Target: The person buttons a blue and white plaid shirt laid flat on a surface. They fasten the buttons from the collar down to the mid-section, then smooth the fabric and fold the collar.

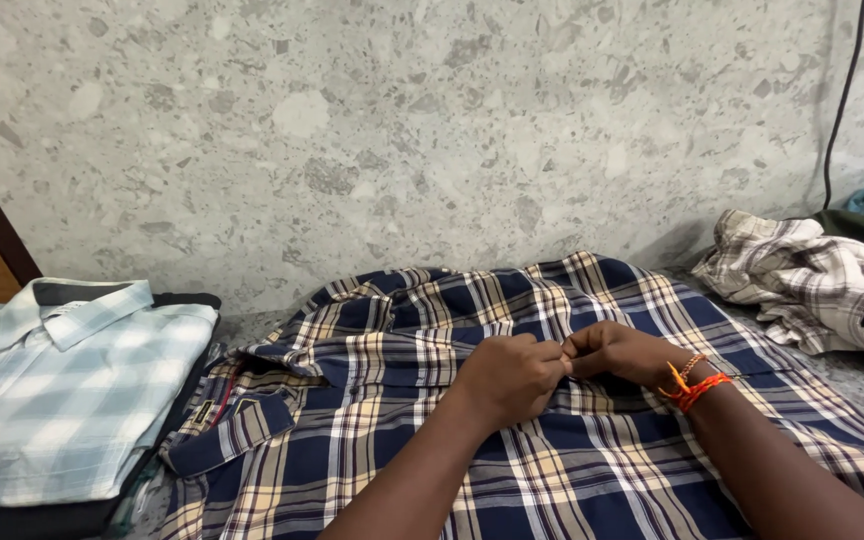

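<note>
Our fingers [562, 356] meet at the middle of the navy plaid shirt [512, 400], both sets pressed together and pinching the front placket, as if at a button, though the button itself is hidden. The left hand [507, 378] and the right hand [622, 352], with an orange thread band [690, 385] at its wrist, touch each other over the cloth. The shirt lies spread flat on the speckled stone counter [857, 370], collar toward the left. We judge it light, soft and limp, likely to wrinkle and slide, so the stiffer placket and collar edges give the firmest hold. A folded pale checked shirt [62, 380] rests at the left, and a crumpled brown plaid shirt [817, 285] at the right.
</note>
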